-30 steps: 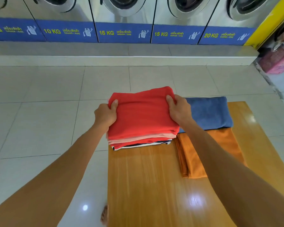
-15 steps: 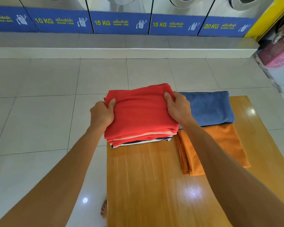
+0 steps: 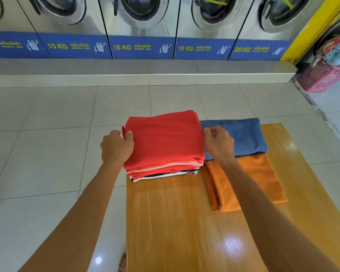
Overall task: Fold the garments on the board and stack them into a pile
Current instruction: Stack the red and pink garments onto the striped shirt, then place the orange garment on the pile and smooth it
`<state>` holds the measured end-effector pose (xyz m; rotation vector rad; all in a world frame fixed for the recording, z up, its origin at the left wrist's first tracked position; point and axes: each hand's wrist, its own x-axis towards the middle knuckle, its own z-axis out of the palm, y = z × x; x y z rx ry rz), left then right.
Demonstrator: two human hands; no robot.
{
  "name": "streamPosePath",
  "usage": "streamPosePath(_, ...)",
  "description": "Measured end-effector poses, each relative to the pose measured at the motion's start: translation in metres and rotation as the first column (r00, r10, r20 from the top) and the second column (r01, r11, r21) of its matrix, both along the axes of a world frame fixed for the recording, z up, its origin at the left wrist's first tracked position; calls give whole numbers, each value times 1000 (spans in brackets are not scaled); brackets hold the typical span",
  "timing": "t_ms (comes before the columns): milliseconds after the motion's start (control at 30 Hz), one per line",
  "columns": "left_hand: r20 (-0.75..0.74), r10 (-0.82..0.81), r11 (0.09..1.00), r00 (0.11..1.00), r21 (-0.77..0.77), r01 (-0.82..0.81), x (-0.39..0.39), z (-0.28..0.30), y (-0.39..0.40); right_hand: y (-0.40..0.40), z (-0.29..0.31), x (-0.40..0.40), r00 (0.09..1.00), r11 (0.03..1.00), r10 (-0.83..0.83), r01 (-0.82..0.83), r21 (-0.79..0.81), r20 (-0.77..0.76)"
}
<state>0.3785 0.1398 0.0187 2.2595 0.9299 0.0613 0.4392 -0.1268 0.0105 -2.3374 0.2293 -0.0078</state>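
- The red garment (image 3: 163,140) tops a pile of folded garments (image 3: 163,171) lying between the two hands on the bench (image 3: 175,222).
- The left hand (image 3: 116,148) grips the pile's left edge, thumb on top.
- The right hand (image 3: 219,144) hangs just beside its right edge, fingers loosely curled, holding nothing.
- Beyond the right hand lies a blue towel (image 3: 243,136); under that wrist, an orange cloth (image 3: 243,183).

Garment pile (image 3: 163,142) on the board's (image 3: 181,222) far left corner, folded towel (image 3: 241,136) just right of the pile, flat cloth (image 3: 249,179) right of the pile, nearer than the towel, washing machines (image 3: 141,26) well behind the pile
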Motion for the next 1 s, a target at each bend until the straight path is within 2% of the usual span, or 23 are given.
streamPosePath(133, 199, -16, 992, 980, 129, -10, -21, 25, -34, -31, 0, -25, 999, 999, -31, 30, 16, 26)
streamPosePath(167, 279, -38, 993, 960, 121, 4, -26, 30, -46, -39, 1, -30, 999, 999, -41, 41, 20, 22)
streamPosePath(233, 395, -76, 997, 915, 9, 79, -34, 40, -74, -56, 2, -39, 999, 998, -50, 50, 23, 17)
streamPosePath(267, 386, -116, 985, 915, -75, 157, -38, 43, -91, -65, 2, -42, 998, 998, -54, 54, 16, 16)
streamPosePath(333, 270, -251, 903, 930, -281, 325, -45, 37, -125, -84, 3, -46, 998, 998, -61, 61, -26, 3)
streamPosePath(400, 124, -358, 787, 926, -493, 370, -50, 15, -156, -109, 0, -47, 998, 993, -64, 63, -103, -9)
streamPosePath(433, 64, -407, 760, 911, -530, 376, -53, 1, -168, -122, -3, -47, 998, 987, -65, 62, -146, -13)
streamPosePath(533, -33, -457, 795, 889, -462, 392, -61, -23, -199, -163, -17, -42, 977, 948, -188, 151, -282, -106)
streamPosePath(600, -30, -403, 826, 915, -442, 349, -60, -32, -220, -182, -28, -44, 909, 906, -346, 260, -334, -231)
streamPosePath(667, -8, -308, 826, 951, -498, 264, -56, -39, -241, -191, -39, -52, 853, 894, -411, 307, -328, -322)
streamPosePath(767, -63, -243, 842, 968, -509, 179, -48, -43, -265, -199, -54, -66, 864, 910, -385, 297, -289, -325)
streamPosePath(900, -156, -307, 901, 939, -366, 234, -49, -49, -272, -212, -57, -83, 866, 950, -306, 250, -189, -396)
streamPosePath(1000, -226, -301, 914, 926, -345, 213, -65, -54, -262, -219, -51, -95, 841, 974, -221, 214, -72, -493)
